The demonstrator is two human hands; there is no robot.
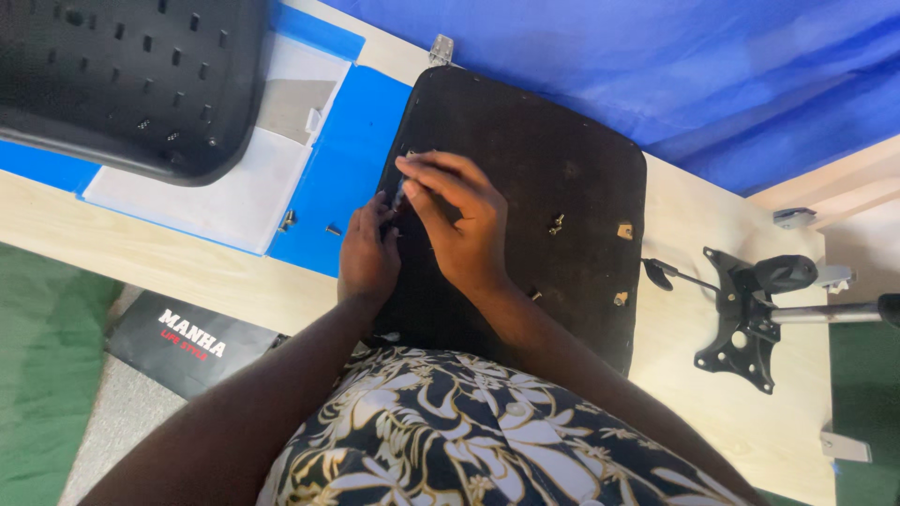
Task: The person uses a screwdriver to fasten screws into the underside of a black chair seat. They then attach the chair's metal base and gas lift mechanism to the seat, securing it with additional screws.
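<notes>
Both hands mid-frame on black seat base [525, 141]: left hand [367, 255] and right hand [459, 220] pinched together on a small fastener [400, 195].

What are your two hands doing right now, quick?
Left hand: curled, pressed on the black seat pad; what it grips cannot be told.
Right hand: fingers pinched on a small part at the pad's left edge; the part is too small to name.

Black seat pad [562, 159], blue cloth [656, 66] (shirt [450, 431] floral black-and-cream).

Small tool [398, 195] mostly hidden betw. hands; perforated chair back [131, 80] cut off top-left.
</notes>
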